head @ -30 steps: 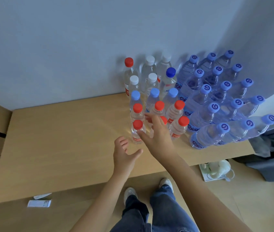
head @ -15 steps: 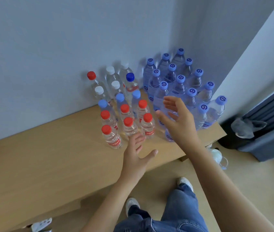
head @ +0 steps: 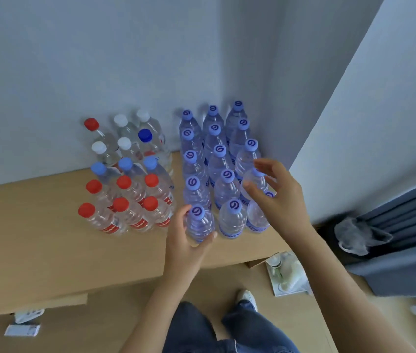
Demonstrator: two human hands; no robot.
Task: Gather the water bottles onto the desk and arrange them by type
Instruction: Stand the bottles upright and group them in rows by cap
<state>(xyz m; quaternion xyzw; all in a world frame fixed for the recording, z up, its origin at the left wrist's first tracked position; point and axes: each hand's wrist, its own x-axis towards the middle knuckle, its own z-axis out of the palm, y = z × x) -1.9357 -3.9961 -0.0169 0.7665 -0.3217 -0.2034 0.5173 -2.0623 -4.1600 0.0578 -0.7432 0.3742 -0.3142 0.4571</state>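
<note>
Upright water bottles fill the back right of the wooden desk (head: 49, 238). Lilac-capped bottles (head: 219, 151) stand in three rows by the wall corner. Left of them are red-capped bottles (head: 123, 207), with light-blue-capped bottles (head: 125, 164), white-capped bottles (head: 123, 143), one dark-blue-capped bottle (head: 145, 135) and one more red-capped bottle (head: 91, 124) behind. My left hand (head: 184, 250) holds the front-left lilac-capped bottle (head: 199, 222), fingers on one side, thumb on the other. My right hand (head: 278, 197) hovers with spread fingers around a lilac-capped bottle (head: 256, 180) in the right row.
Walls meet right behind the bottles. A dark curtain (head: 405, 220) and a grey cloth (head: 359, 235) lie to the right. On the floor sit a white bag (head: 288, 273) near the desk's corner and a small paper (head: 22, 329) at the left.
The view swung right onto the lilac-capped bottles. My left hand moved up from the desk's edge and took the front-left bottle. My right hand shifted right over the right row.
</note>
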